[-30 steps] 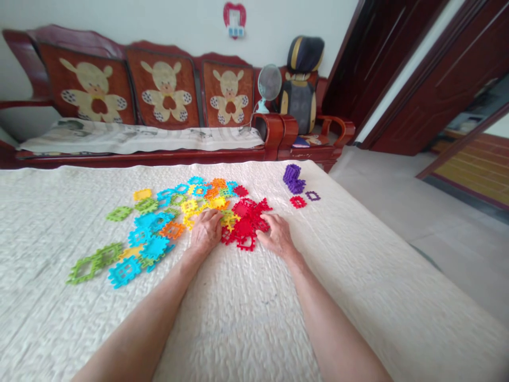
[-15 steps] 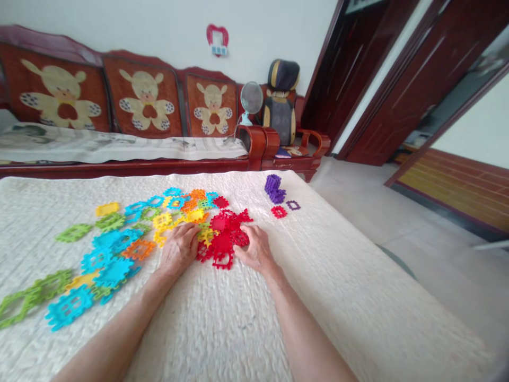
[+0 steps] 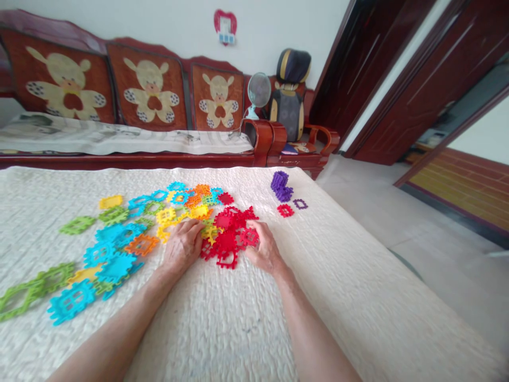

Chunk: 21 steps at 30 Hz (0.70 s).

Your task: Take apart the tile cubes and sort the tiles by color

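Between the thumb and fingers of my right hand [image 3: 267, 249] is a red building tile with window holes [image 3: 249, 237], at the right edge of the red tiles [image 3: 227, 241]. My left hand [image 3: 183, 244] rests at the left side of that heap, fingers curled and together, touching near the green and yellow tiles [image 3: 211, 232]. Its fingertips are partly hidden, so what they hold does not show. Yellow tiles [image 3: 166, 215] lie just beyond the left hand. An orange tile [image 3: 142, 244] and several blue tiles [image 3: 115, 268] spread out to its left.
A purple stack of tiles [image 3: 281, 185] stands at the far right of the cream quilted cloth [image 3: 338, 276], near a single red tile [image 3: 285, 210] and a purple frame tile [image 3: 300, 203]. Green tiles [image 3: 51, 281] lie far left. A wooden sofa [image 3: 159, 159] stands behind the table.
My right hand has closed around the red window tile, which now shows more clearly between thumb and fingers. The left hand stays in place. The whole view has shifted slightly.
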{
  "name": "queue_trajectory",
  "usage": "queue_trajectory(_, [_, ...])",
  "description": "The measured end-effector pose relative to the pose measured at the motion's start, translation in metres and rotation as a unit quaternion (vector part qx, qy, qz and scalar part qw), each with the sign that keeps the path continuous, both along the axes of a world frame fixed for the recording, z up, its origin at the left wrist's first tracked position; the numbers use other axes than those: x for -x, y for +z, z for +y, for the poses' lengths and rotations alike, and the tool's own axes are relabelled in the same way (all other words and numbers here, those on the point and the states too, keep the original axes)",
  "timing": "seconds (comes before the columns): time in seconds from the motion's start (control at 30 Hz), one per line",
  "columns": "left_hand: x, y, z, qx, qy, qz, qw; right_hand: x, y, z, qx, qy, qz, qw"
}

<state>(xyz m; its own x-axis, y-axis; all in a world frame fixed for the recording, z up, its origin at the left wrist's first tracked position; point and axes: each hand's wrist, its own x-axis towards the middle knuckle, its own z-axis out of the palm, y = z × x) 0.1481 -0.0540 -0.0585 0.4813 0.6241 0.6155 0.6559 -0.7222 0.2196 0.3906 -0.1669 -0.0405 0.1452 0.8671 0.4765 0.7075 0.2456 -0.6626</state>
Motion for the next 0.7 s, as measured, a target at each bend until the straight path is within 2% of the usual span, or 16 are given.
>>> queue_trajectory(0.2, [-0.001,0.002,-0.002,0.024,-0.001,-0.006,1.0,-0.004,0.003,-0.001,0.023,0.03,-0.013,0.999])
queue_trajectory(0.27, [-0.002,0.004,-0.002,0.032,0.005,-0.007,0.999,-0.009,0.004,-0.001,0.017,0.019,-0.006,1.0])
queue_trajectory(0.43, [-0.003,0.006,-0.003,0.038,0.01,-0.006,0.999,-0.025,-0.003,0.003,0.005,-0.144,-0.032,0.989])
queue_trajectory(0.5, [-0.003,0.006,-0.003,0.035,0.01,-0.003,0.999,-0.028,-0.005,0.005,0.011,-0.174,-0.055,0.983])
queue_trajectory(0.6, [-0.003,0.007,-0.004,0.035,0.015,0.001,0.999,-0.022,0.0,0.005,-0.017,-0.165,-0.077,0.983])
queue_trajectory(0.7, [-0.003,0.008,-0.005,0.036,0.017,0.003,0.999,-0.004,0.013,0.001,-0.071,-0.088,-0.071,0.991])
